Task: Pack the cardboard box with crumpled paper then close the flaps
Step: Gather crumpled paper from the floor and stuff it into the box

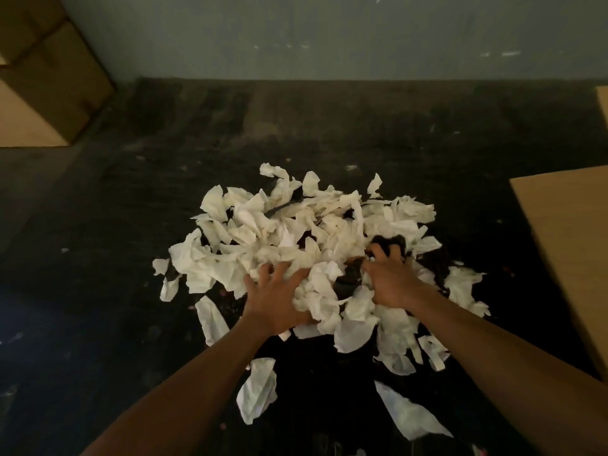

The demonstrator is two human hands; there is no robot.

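White crumpled paper [296, 232], hands [329, 287] gripping it

Paper pile [296, 232] left of box [572, 245]

Crumpled paper [296, 232]: white, cream-tinged in places. Floor [98, 258]: black, flecked with pale specks. Cardboard box [569, 245]: plain tan. Wall [329, 34]: dull grey-green.

A single head-worn view looks forward and down, close over the dark floor [296, 133].
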